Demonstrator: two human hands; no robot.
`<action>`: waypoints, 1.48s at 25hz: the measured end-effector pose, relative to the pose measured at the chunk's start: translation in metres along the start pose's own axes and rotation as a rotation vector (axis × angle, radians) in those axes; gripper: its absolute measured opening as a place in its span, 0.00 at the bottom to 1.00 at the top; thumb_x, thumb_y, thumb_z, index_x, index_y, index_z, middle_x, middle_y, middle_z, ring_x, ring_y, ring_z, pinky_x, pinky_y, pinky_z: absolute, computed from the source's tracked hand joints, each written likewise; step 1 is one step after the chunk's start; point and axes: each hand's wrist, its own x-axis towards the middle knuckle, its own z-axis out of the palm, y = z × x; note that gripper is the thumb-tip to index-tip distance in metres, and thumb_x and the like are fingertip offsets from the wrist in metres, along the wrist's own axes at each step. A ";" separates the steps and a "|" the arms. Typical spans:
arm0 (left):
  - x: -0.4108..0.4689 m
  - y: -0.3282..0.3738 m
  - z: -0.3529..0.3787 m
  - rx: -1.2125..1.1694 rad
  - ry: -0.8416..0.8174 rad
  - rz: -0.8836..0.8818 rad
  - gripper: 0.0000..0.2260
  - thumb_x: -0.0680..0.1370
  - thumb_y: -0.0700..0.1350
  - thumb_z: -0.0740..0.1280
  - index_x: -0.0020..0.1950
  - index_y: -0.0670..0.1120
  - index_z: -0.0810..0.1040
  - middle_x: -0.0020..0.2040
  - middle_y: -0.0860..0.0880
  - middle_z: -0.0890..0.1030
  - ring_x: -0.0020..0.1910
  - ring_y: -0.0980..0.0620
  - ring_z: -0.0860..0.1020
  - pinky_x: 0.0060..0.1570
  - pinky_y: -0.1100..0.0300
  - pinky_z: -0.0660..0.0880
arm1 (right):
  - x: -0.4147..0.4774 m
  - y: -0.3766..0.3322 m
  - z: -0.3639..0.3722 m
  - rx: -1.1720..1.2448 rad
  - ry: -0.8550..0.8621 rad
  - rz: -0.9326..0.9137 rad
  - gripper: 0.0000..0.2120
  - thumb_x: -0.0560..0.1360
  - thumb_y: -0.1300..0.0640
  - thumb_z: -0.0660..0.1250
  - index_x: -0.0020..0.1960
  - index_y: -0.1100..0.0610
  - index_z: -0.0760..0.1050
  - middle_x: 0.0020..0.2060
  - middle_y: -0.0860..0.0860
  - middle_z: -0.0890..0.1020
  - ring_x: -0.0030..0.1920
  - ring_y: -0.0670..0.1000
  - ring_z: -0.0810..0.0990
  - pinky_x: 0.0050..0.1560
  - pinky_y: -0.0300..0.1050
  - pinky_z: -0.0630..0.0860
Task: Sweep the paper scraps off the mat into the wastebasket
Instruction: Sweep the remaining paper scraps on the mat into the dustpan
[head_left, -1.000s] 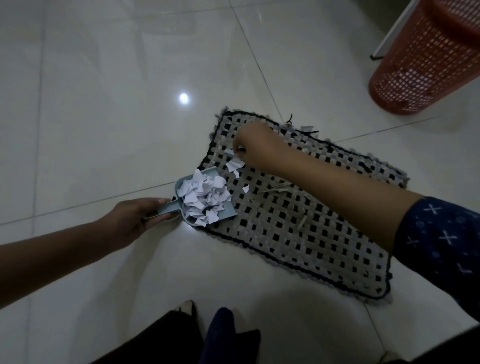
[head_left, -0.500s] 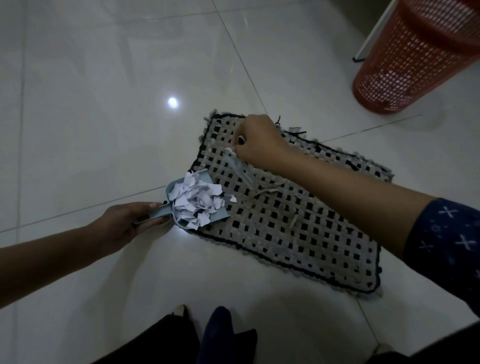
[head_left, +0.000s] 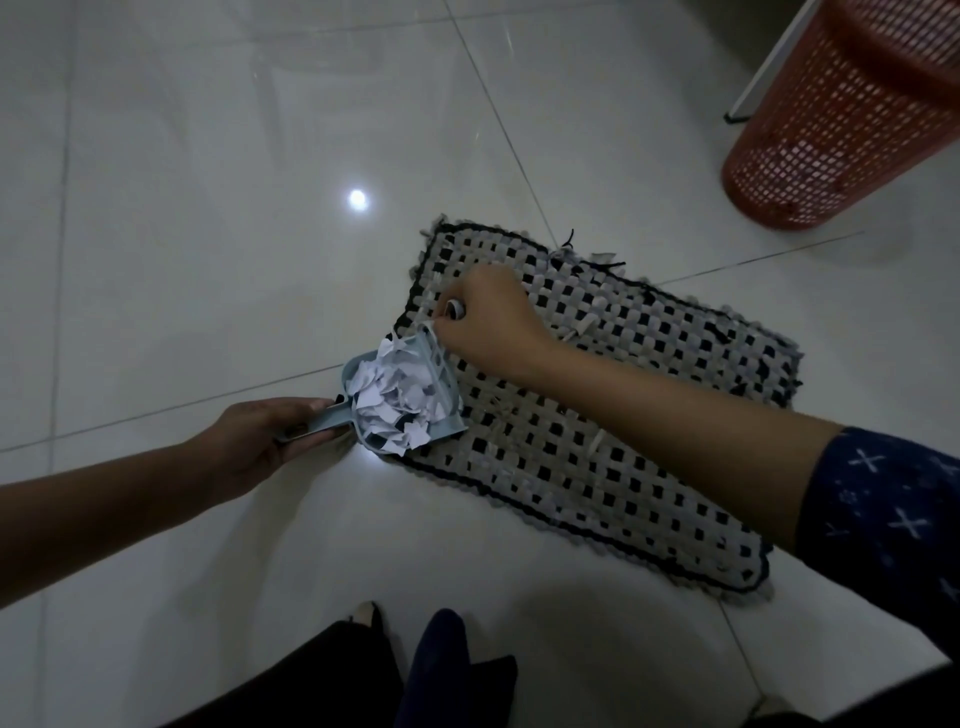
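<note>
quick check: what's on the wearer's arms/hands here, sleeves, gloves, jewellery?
Right arm: dark navy sleeve with small pale cross and floral marks, pushed up above the elbow. Left arm is bare as far as the frame shows. Left hand and right hand: no gloves; no watch or ring visible.

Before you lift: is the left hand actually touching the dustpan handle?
Touching. The head view shows the left hand with its fingers wrapped around the dustpan handle, no gap visible; the paper scraps lie piled in the pan.
</note>
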 end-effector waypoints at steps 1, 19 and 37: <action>0.001 0.000 -0.001 0.002 -0.006 -0.004 0.10 0.77 0.33 0.60 0.53 0.29 0.76 0.49 0.36 0.81 0.41 0.47 0.84 0.36 0.63 0.80 | 0.003 0.001 -0.005 0.005 -0.001 0.010 0.09 0.70 0.67 0.63 0.36 0.70 0.80 0.28 0.66 0.80 0.21 0.44 0.63 0.29 0.39 0.72; 0.007 0.005 -0.016 0.029 -0.015 -0.016 0.15 0.76 0.34 0.61 0.60 0.27 0.72 0.59 0.30 0.77 0.45 0.43 0.84 0.42 0.58 0.81 | -0.017 0.019 0.014 0.012 0.110 -0.012 0.12 0.75 0.65 0.62 0.36 0.71 0.76 0.26 0.64 0.77 0.24 0.54 0.67 0.31 0.45 0.68; 0.005 0.006 -0.012 0.004 -0.008 -0.021 0.15 0.76 0.33 0.61 0.61 0.26 0.70 0.57 0.31 0.77 0.42 0.43 0.84 0.37 0.60 0.81 | -0.003 0.017 -0.008 0.137 0.225 0.083 0.09 0.73 0.65 0.64 0.38 0.67 0.81 0.29 0.56 0.80 0.26 0.44 0.71 0.32 0.35 0.74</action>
